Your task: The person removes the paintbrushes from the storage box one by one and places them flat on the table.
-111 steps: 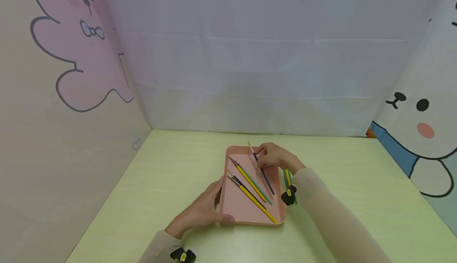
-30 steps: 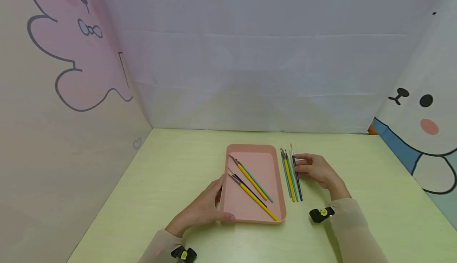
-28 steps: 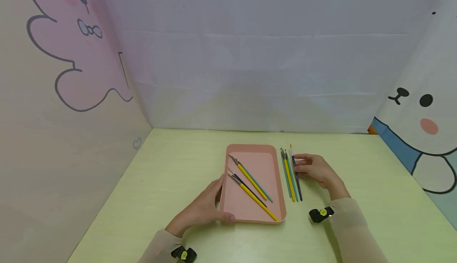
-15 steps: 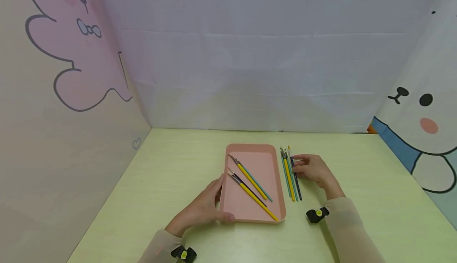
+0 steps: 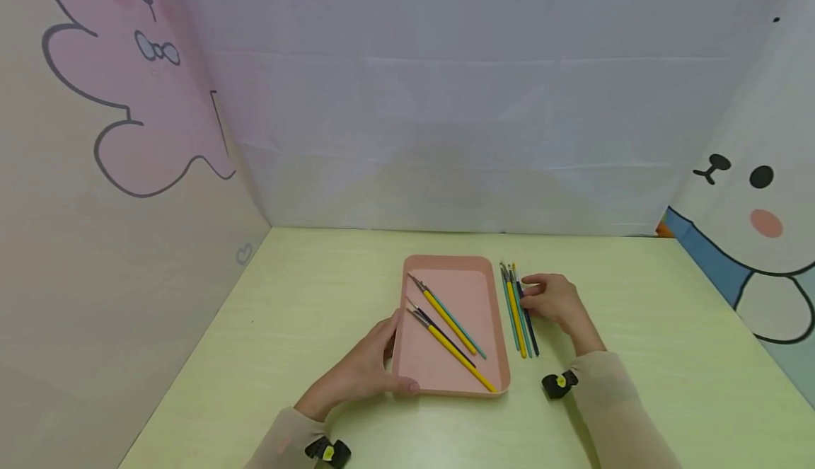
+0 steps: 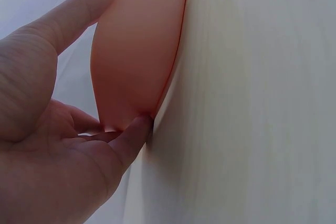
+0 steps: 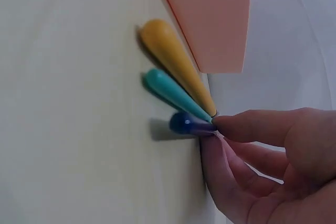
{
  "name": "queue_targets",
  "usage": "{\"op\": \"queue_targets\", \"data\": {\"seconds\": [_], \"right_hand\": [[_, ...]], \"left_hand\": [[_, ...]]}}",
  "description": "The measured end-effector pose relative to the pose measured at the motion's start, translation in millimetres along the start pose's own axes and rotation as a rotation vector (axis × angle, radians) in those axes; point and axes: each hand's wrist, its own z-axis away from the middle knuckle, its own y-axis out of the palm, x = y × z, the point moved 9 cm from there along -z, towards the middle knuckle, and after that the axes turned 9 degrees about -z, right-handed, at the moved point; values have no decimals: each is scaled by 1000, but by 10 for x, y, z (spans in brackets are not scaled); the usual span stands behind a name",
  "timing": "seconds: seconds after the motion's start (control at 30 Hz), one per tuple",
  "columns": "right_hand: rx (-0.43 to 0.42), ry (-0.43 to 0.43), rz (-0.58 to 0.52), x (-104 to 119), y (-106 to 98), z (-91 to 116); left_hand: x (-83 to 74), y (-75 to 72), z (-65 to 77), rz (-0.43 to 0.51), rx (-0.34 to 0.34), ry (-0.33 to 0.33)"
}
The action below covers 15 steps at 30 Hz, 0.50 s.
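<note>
My right hand (image 5: 554, 303) pinches a dark blue paintbrush (image 5: 532, 334) between thumb and fingers, at the right end of a row of brushes beside the tray. In the right wrist view, the brush's rounded blue end (image 7: 181, 123) points out past the thumb, close to a teal paintbrush (image 7: 169, 87) and a yellow paintbrush (image 7: 167, 45). My left hand (image 5: 359, 373) grips the pink tray (image 5: 446, 262) at its near left corner. Its thumb lies at the near rim and the fingers reach along the left side; in the left wrist view, fingertips press the tray's wall (image 6: 136, 51).
Inside the tray lie several slanted brushes, among them a yellow brush (image 5: 467, 366) and a teal brush (image 5: 467, 336). The pale wooden table (image 5: 318, 292) meets a white back wall (image 5: 407, 136). Cartoon-printed panels stand on both sides.
The dark blue brush went from the tray to the table on the right, carried by my right hand. Lately it shifted slightly left, closer to the row. The left hand stayed on the tray.
</note>
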Motion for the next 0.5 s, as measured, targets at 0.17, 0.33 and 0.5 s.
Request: {"op": "queue_targets", "data": {"seconds": [0.17,0.33,0.5], "right_hand": [[-15,-5,33,19,-6,13],[-26,-21,61,41,-4,20],[-30,-39,98,62,-3,25]], "left_hand": [[1,-5,6,1,-4,-5],[8,-6,6,-3,-5,-10],[13,-6,5,-12,-7,-12]]}}
